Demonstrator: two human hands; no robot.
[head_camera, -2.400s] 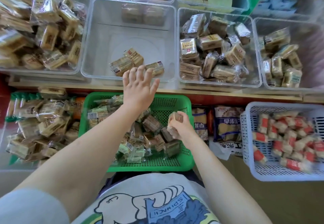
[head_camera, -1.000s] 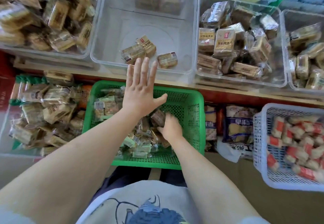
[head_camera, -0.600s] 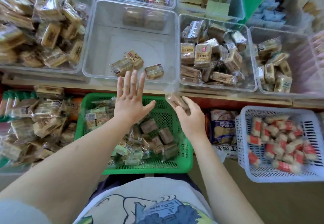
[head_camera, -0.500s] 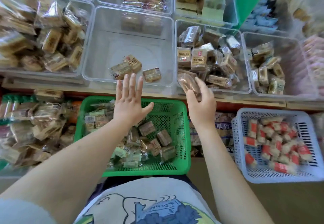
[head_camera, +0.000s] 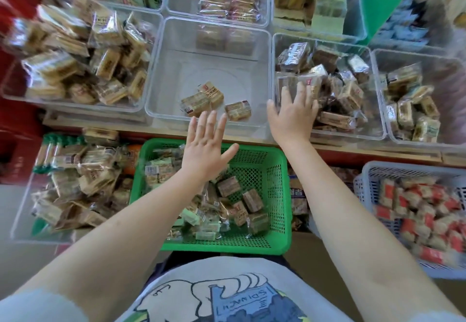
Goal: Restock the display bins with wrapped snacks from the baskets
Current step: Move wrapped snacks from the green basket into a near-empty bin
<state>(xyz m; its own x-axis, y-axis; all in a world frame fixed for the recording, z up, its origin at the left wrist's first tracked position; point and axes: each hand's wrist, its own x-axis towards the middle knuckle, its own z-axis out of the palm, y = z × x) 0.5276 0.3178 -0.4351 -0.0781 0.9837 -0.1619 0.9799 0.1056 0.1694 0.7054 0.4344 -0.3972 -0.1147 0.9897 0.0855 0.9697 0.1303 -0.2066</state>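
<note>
Up front, the right hand (head_camera: 292, 117) reaches over the near rim of the clear bin (head_camera: 325, 135) holding dark-wrapped snacks (head_camera: 335, 94), its fingers straight and spread, lying on the packets at the bin's near-left corner; whether a packet sits under the palm cannot be told. That bin is crowded, with snacks heaped against its walls and little bare floor showing.

The left hand (head_camera: 206, 150) hovers flat, fingers straight and slightly fanned, thumb out to the side, holding nothing. It hangs above the far rim of the green basket (head_camera: 277, 195), fingertips just short of the near wall of the middle clear bin (head_camera: 209, 66). That middle bin has the most open room: only three tan packets (head_camera: 211, 101) lie near its front edge, the rest of its floor bare.

In the green basket, wrapped snacks (head_camera: 227, 205) pile toward the left and middle, leaving bare mesh along the right wall and far right corner. A white basket (head_camera: 368, 183) of red-and-white packets sits to the right, well apart from both hands. Left of the middle bin, another clear bin (head_camera: 75, 102) is heaped with tan packets up to its rim, and below it more packets fill a low tray (head_camera: 22, 220) beside the green basket
</note>
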